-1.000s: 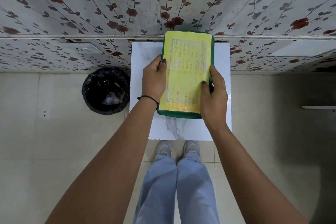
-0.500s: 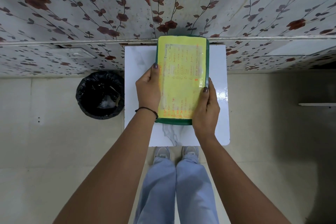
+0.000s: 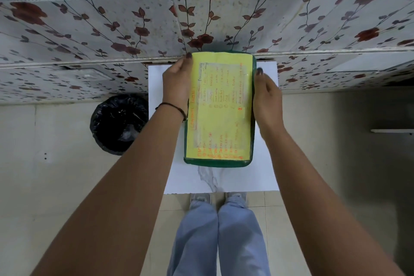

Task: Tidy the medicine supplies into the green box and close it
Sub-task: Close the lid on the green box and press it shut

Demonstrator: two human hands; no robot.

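Fingers (image 3: 187, 60) of both hands press flat along the long sides of the closed green box (image 3: 219, 107).

Head view: left hand (image 3: 177, 85) and right hand (image 3: 266, 98) flank the box, uncurled against it; it lies on the white table (image 3: 224, 179), a yellow sheet (image 3: 220, 105) covering its lid, a black bin (image 3: 118, 123) beside.
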